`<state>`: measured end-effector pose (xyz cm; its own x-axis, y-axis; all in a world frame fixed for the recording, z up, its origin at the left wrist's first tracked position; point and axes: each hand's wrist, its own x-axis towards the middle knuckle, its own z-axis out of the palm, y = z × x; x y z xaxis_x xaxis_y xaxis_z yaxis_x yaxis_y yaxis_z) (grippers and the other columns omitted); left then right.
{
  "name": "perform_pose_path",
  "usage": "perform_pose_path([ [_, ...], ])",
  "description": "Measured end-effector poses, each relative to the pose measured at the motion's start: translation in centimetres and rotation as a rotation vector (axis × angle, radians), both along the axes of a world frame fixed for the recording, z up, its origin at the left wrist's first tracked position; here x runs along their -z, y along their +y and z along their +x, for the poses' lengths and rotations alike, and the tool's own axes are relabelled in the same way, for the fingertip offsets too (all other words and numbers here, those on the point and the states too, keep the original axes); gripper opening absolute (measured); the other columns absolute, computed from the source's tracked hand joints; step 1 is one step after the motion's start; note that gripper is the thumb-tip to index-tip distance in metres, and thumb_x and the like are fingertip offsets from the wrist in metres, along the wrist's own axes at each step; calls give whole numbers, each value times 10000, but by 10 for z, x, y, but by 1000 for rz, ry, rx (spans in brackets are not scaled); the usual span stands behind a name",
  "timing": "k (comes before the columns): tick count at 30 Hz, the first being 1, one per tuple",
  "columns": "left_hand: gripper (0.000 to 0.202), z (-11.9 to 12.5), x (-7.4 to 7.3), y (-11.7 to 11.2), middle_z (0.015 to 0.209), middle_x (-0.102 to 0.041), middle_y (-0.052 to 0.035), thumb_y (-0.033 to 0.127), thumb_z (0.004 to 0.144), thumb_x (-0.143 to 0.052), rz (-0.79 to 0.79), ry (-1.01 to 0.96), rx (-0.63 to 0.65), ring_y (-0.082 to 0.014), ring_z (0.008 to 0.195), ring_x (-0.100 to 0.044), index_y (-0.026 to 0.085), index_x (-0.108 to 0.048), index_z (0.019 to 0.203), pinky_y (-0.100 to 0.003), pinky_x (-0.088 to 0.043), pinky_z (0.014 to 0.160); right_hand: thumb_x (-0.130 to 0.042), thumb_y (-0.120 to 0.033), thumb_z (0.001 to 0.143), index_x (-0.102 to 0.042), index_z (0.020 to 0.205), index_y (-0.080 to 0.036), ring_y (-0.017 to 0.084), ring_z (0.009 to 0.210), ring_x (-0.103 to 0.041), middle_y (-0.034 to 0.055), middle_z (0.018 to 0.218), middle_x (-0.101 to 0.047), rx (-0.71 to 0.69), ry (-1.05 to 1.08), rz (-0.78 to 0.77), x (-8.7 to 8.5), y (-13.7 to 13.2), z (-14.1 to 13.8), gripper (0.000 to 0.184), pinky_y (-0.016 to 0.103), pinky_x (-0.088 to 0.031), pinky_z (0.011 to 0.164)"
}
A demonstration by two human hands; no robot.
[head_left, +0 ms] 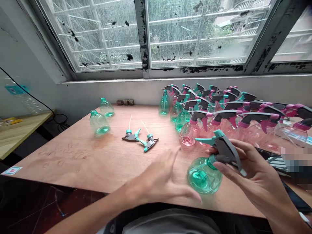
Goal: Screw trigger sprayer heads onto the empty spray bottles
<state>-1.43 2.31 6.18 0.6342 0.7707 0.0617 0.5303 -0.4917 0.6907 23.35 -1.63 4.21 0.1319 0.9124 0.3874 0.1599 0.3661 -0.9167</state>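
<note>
My right hand [251, 162] grips a green spray bottle [204, 177] by its grey and teal trigger head, with the bottle tilted above the table's front edge. Just left of that bottle is my left hand [168, 178], slightly blurred, fingers apart and nothing in it. Two loose trigger sprayers, one [131, 136] beside the other [149, 141], lie mid-table with their thin white tubes pointing toward the window. Farther left are two green bottles without spray heads, a nearer one [99, 123] and a farther one [106, 108].
Several assembled green and pink spray bottles [188, 131] crowd the table's [73, 162] right back. Three small brown blocks [125, 102] sit by the wall under the window. A dark flat object [298, 195] lies at the right edge. Another table [26, 128] stands left, with a black cable nearby.
</note>
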Motion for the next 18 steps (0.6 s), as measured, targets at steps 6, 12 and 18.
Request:
perform_pose_path([
  [6,843,33,55,-6,1495,-549,-112,353,788,-840,-101,-172,103,-365,1415,-457,284,-411,1511,-612,-65,1254,-845,-393,793,-661,1182,-310,298,974,-762,64,1072,-795,-3,-7,-60,2,-2,7,438,373,-664,811],
  [12,634,-7,55,-9,1436,-553,-137,404,891,-744,-205,-272,-25,-319,1372,-500,245,-425,1416,-495,-346,1186,-776,-429,873,-685,1141,-309,281,1163,-668,42,1174,-762,-38,147,-107,30,4,15,307,363,-538,998],
  [18,766,-42,59,-22,1569,-395,-106,350,909,-736,-447,-570,-207,-286,1483,-387,329,-244,1496,-463,-333,1223,-859,-415,800,-699,1058,-226,164,751,-637,4,896,-731,-65,266,-350,65,8,-3,358,241,-528,653],
])
